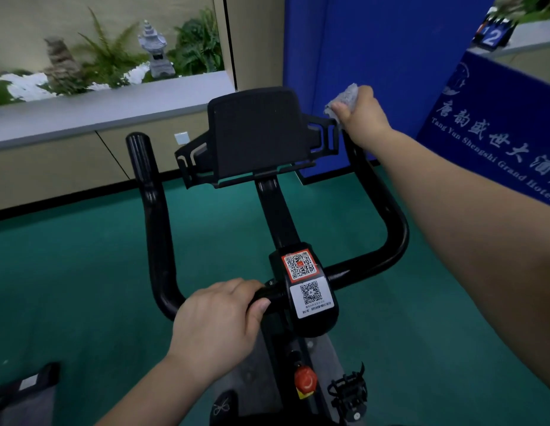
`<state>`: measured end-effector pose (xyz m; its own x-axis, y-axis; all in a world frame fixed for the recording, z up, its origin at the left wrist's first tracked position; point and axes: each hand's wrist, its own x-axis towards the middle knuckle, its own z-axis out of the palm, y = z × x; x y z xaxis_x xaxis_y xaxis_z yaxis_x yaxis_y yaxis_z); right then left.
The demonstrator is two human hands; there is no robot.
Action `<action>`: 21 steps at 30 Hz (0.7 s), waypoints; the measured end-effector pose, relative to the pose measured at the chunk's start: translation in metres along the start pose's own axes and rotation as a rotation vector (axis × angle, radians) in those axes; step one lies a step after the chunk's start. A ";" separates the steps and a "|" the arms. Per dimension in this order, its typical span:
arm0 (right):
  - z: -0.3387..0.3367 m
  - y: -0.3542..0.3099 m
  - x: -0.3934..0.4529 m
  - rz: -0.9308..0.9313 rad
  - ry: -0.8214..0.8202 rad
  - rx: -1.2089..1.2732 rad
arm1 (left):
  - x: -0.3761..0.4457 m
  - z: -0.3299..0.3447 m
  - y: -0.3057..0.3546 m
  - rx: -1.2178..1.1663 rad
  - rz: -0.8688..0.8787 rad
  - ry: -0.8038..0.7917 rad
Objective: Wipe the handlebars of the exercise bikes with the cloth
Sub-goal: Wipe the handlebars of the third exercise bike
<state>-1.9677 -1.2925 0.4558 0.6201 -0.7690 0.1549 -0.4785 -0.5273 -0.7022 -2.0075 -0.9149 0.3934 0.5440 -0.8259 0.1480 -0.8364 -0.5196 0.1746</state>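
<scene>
While the left hand (218, 321) grips the handlebar's (156, 216) crossbar, the right hand (359, 116) clutches the cloth (344, 96) atop its right tip.

Black U-shaped handlebars (393, 229), upright ends, crumpled pale cloth (344, 98) atop right tip
</scene>
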 end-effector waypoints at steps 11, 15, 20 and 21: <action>-0.007 0.052 -0.080 0.162 -0.165 -0.168 | -0.001 0.000 0.000 0.031 0.003 0.014; -0.020 0.058 -0.114 0.211 -0.180 -0.157 | -0.001 0.000 0.000 0.026 -0.002 0.001; -0.031 0.067 -0.165 0.307 -0.145 -0.115 | -0.001 0.001 0.000 0.020 -0.005 -0.013; -0.031 0.068 -0.174 0.324 -0.120 -0.100 | -0.001 0.001 0.000 0.024 -0.005 -0.015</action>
<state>-2.1277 -1.2055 0.4022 0.4920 -0.8572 -0.1519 -0.7169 -0.3000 -0.6293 -2.0081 -0.9138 0.3925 0.5471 -0.8266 0.1321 -0.8353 -0.5286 0.1514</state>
